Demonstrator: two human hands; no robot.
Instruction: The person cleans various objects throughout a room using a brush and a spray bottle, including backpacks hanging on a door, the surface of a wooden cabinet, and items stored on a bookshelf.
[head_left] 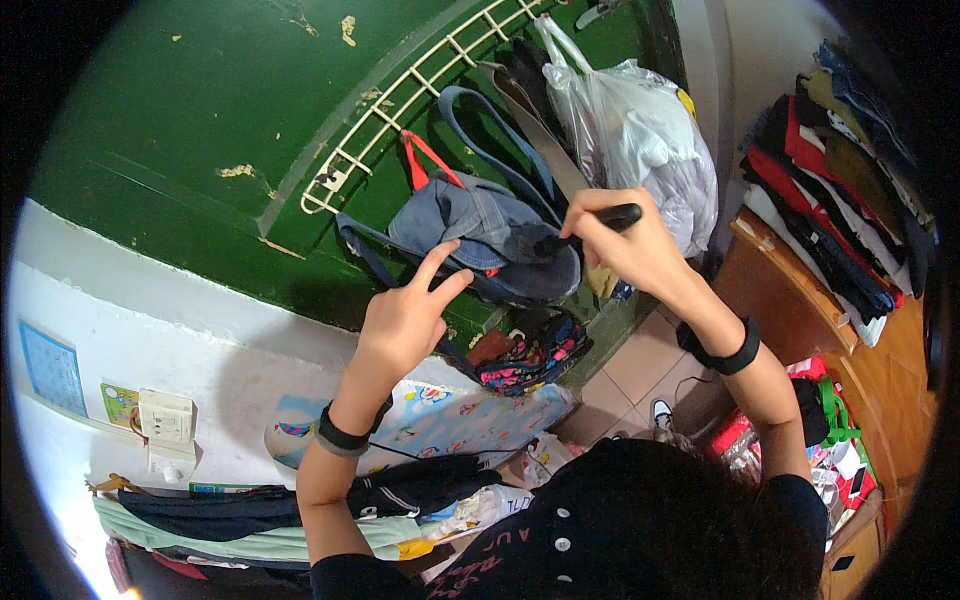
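A blue-grey denim cap (465, 222) with a dark curved brim hangs against the green door, below a cream wire rack (385, 118). My left hand (400, 318) lies at its lower left edge, fingers stretched apart and touching the fabric. My right hand (630, 240) is closed around a black-handled tool (620, 216), which looks like a brush. Its dark end meets the right side of the cap; the exact shape of that end is hard to make out. A red strap (425, 160) and a blue strap (490, 105) hang beside the cap.
A full white plastic bag (640, 130) hangs right of the cap. Below hangs a colourful patterned bag (535, 355). Folded clothes (825, 190) are stacked on a wooden cabinet (790, 275) at right. More clothes (220, 515) hang at lower left, under a wall socket (168, 425).
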